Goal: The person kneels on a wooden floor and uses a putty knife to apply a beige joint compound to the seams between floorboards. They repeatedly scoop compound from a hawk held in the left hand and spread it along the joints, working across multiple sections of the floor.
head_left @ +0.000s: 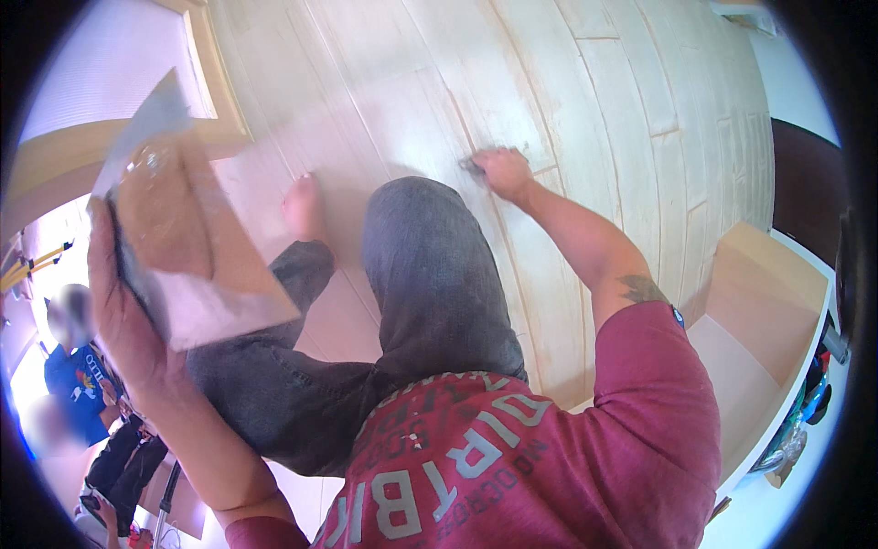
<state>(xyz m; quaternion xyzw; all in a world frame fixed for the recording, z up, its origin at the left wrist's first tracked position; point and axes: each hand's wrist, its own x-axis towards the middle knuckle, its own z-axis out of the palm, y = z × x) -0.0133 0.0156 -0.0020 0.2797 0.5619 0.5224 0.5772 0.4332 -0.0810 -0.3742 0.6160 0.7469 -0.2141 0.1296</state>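
Observation:
My left hand [137, 329] is raised on the left and wraps round the edge of a flat board [224, 306], tilted and partly blurred. A thick smear of tan putty [165, 206] covers much of its face. Farther right, my right hand [503, 172] is closed on a small dark scraper [470, 166], most of it hidden by the fingers. The scraper is at the pale plank floor [421, 110], beside a long seam. Several seams carry tan-brown lines and smears. My bent knees and bare foot [302, 206] are between the two hands.
At the right stands an open box-like frame [768, 284] with a tan inner wall; tools [809, 403] hang outside it. A wood-framed panel [206, 64] is at the upper left. Other people [78, 384] sit at the far left, near a thin pole [167, 494].

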